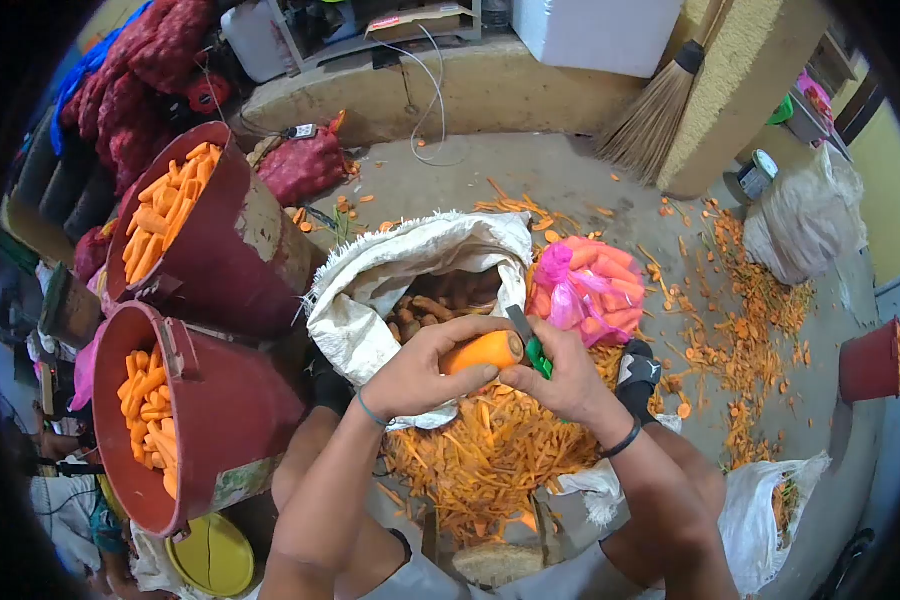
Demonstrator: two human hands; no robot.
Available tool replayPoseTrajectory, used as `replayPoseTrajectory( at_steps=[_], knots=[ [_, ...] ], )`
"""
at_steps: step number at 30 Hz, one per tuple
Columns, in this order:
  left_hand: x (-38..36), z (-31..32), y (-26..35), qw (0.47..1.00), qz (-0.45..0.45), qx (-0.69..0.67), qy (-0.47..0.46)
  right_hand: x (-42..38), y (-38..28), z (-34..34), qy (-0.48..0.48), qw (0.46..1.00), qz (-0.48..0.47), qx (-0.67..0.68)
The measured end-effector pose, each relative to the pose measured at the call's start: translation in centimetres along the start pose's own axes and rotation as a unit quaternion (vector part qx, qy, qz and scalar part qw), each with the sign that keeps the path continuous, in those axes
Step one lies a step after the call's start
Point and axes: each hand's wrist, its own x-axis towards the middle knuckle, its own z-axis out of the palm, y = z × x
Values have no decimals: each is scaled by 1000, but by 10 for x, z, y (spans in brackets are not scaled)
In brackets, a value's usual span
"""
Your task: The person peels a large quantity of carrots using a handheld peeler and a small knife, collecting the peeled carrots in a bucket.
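Note:
My left hand (422,372) is wrapped round a bright orange carrot (482,352), its thick end pointing right. In my right hand (568,372) is a knife with a green handle (538,358); its dark blade stands up beside the carrot's end. Just beyond my hands, an open white sack (355,310) holds several unpeeled carrots (435,308). A pink plastic bag (590,290) of orange carrots stands to the right of the sack. Beneath my hands lies a heap of carrot peelings (490,450), between my legs.
Two red tubs hold peeled carrots, one farther back (260,220) and one nearer (235,420). Peelings and slices (745,360) litter the floor at right. A broom (655,110) leans by the pillar. A small red bucket (870,362) stands at far right.

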Motion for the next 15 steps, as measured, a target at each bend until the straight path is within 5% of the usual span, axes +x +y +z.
replayPoseTrajectory(
  at_steps=[15],
  knots=[
    [9,-1,-1,969,132,208,1,-9,8,2,2,1000,-5,8]
  ],
)
